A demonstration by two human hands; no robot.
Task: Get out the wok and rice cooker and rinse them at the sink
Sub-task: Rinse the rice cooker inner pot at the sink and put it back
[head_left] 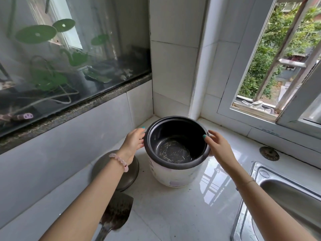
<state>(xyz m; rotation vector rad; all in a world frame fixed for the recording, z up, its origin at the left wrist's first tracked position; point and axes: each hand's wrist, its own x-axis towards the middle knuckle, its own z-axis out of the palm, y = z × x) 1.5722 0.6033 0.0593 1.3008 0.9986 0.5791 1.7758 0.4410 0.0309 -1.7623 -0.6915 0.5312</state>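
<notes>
Scratches are seen across the bare bottom of the dark inner pot (pixel 175 146), which is seated in the white rice cooker (pixel 173 174). The cooker is stood on the white counter (pixel 173 214) in the corner, left of the sink (pixel 286 188). Its rim is clasped on both sides: by the left hand (pixel 133 141), with fingers curled against it, and by the right hand (pixel 217 145), with the thumb laid on the edge. A rounded metal piece (pixel 128 174), lid or bowl cannot be told, is set just beside the cooker.
</notes>
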